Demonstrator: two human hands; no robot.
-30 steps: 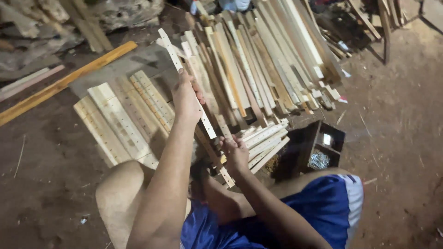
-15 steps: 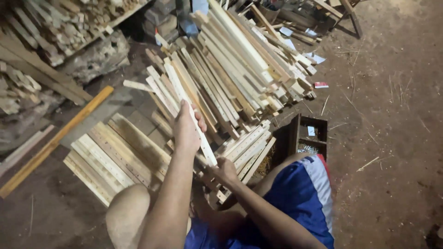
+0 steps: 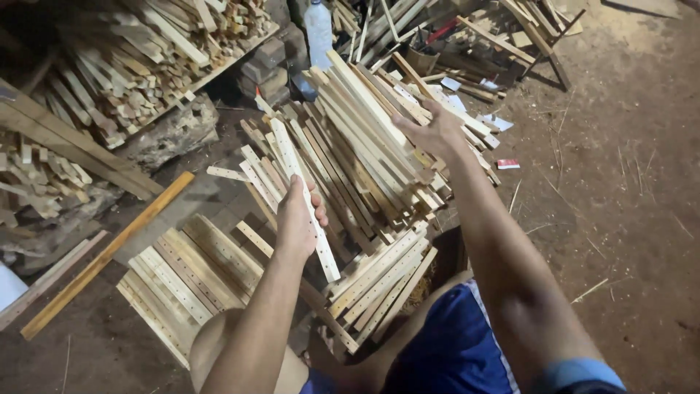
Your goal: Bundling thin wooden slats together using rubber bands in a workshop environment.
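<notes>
My left hand (image 3: 297,219) grips a pale wooden slat with small holes along it (image 3: 302,193), held slanting over my knee. My right hand (image 3: 436,133) is stretched out, fingers spread, over the big heap of long wooden slats (image 3: 357,146) in front of me, touching or just above the top slats. A neat stack of drilled slats (image 3: 383,281) lies by my right thigh, and a second flat row of slats (image 3: 182,270) lies to the left of my knee.
A long yellowish board (image 3: 109,252) lies diagonally on the dirt floor at left. Shelves of wood offcuts (image 3: 131,66) fill the upper left, a plastic bottle (image 3: 319,29) stands at the top, and scrap wood (image 3: 481,44) lies upper right. Bare dirt floor (image 3: 627,219) spreads right.
My right hand let go of the slat's lower end and reached forward to the heap. My left hand still holds the slat. The view tilted up and left.
</notes>
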